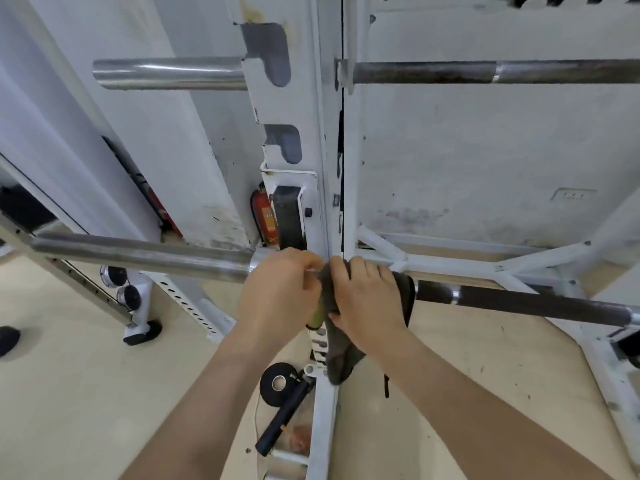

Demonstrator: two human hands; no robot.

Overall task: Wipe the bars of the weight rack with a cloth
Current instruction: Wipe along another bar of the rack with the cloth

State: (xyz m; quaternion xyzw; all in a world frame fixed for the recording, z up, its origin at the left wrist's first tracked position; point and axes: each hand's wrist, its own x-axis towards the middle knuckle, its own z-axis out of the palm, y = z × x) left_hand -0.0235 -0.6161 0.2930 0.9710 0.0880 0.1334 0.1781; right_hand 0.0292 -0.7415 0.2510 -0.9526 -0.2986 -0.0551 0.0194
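A white weight rack upright rises through the middle of the view. A steel barbell lies across it at hand height, its right part dark. A second barbell rests higher up. My right hand grips a dark grey cloth wrapped over the lower bar beside the upright; the cloth's end hangs down. My left hand curls around a small green-tipped object just left of the cloth and touches the cloth's edge. What that object is I cannot tell.
A black weight plate on a short handle lies on the beige floor by the rack's base. A red fire extinguisher stands behind the upright. Another perforated rack post slants at the left. White braces cross at the right.
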